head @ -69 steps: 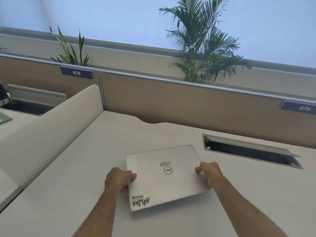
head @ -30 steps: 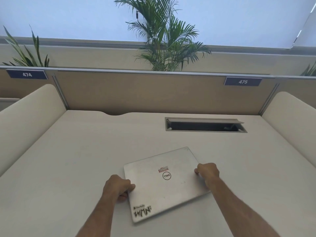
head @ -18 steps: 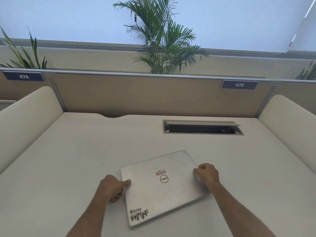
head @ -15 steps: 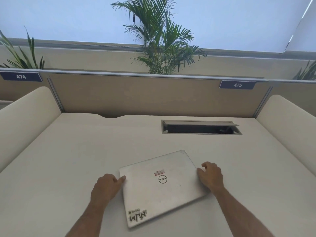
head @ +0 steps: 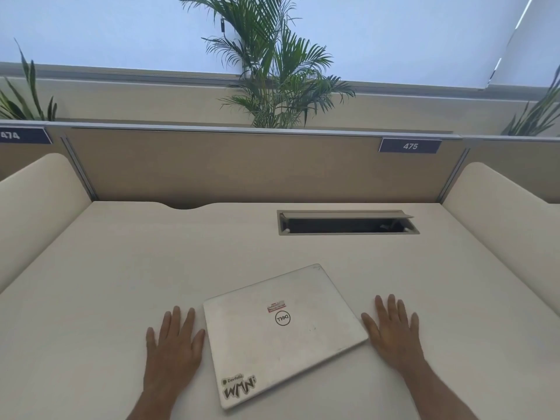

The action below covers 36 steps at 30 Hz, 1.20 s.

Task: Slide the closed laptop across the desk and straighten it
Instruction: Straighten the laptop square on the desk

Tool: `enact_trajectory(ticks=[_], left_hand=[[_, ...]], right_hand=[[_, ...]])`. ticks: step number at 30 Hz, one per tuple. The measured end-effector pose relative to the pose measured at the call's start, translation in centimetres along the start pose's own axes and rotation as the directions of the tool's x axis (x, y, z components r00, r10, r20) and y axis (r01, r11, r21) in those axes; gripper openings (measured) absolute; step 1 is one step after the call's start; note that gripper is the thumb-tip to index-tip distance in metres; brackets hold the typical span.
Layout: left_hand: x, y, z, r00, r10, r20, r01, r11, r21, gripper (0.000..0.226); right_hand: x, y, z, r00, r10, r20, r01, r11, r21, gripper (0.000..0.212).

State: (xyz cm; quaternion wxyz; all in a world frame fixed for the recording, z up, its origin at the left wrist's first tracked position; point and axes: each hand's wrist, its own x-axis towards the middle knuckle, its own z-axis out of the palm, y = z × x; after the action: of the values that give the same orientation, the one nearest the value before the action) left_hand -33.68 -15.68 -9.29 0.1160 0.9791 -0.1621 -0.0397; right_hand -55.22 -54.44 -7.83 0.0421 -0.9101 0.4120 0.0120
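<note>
A closed silver laptop [head: 285, 331] with a round logo and stickers lies flat on the cream desk [head: 121, 268], near the front edge. It sits askew, its far right corner turned away from me. My left hand [head: 174, 344] rests palm down on the desk just left of the laptop, fingers spread, holding nothing. On the other side, my right hand [head: 392, 331] lies flat beside the laptop's right edge, also spread. Neither hand grips the laptop.
An open cable hatch [head: 347, 223] is cut into the desk behind the laptop. A tan partition [head: 230, 165] with label 475 closes the back. Cream side dividers [head: 36, 201] rise at the left and right. Palm plants stand behind the partition.
Both hands have let go of the laptop's side edges and now lie flat on the desk beside it. The laptop has stayed tilted in about the same spot.
</note>
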Motion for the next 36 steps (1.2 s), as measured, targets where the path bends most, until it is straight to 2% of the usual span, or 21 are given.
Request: enact_trajectory(ticks=[5,11,17,21,24,27,30,31,36], left_hand=[[0.0,0.3,-0.4,0.999,-0.031,0.007,0.031,0.999,0.019,0.064],[0.0,0.1,-0.2,1.0,-0.013,0.019,0.014,1.0,-0.004,0.065],[0.0,0.0,-0.3,0.999,-0.034,0.025,0.033,0.999,0.026,0.065],[-0.1,0.3,-1.0,0.999,-0.042,0.013,0.042,0.999,0.033,0.085],[0.0,0.6,-1.5,0.999,-0.051,-0.004,0.051,0.999,0.003,0.07],[0.2,1.1,-2.3,0.997,-0.057,-0.045,0.055,0.997,-0.045,0.064],[0.6,2.3,-2.8,0.991,-0.113,-0.067,0.108,0.991,-0.081,0.039],[0.7,2.8,-3.1,0.987,-0.149,-0.055,0.143,0.984,-0.108,0.038],[2.1,5.2,-4.0,0.949,-0.301,0.095,0.316,0.892,-0.323,0.058]], right_hand=[[0.5,0.2,0.4,1.0,-0.009,0.01,0.008,1.0,0.019,0.074],[0.7,0.2,0.7,0.999,0.033,0.005,-0.033,0.998,-0.046,0.074],[1.1,0.2,0.3,0.993,0.038,0.111,-0.04,0.999,0.012,0.074],[1.7,0.3,-0.4,0.987,0.035,0.154,-0.038,0.999,0.018,0.076],[2.1,-0.2,-1.4,0.988,0.067,0.139,-0.067,0.998,-0.001,0.071],[2.4,-1.6,-2.2,0.992,0.114,0.051,-0.113,0.993,-0.017,0.056],[3.1,-3.1,-2.9,0.99,0.116,0.074,-0.124,0.987,0.101,0.048],[3.3,-3.6,-3.1,0.99,0.11,0.092,-0.123,0.981,0.149,0.048],[4.0,-6.5,-4.3,0.981,0.024,0.191,-0.092,0.93,0.356,0.044]])
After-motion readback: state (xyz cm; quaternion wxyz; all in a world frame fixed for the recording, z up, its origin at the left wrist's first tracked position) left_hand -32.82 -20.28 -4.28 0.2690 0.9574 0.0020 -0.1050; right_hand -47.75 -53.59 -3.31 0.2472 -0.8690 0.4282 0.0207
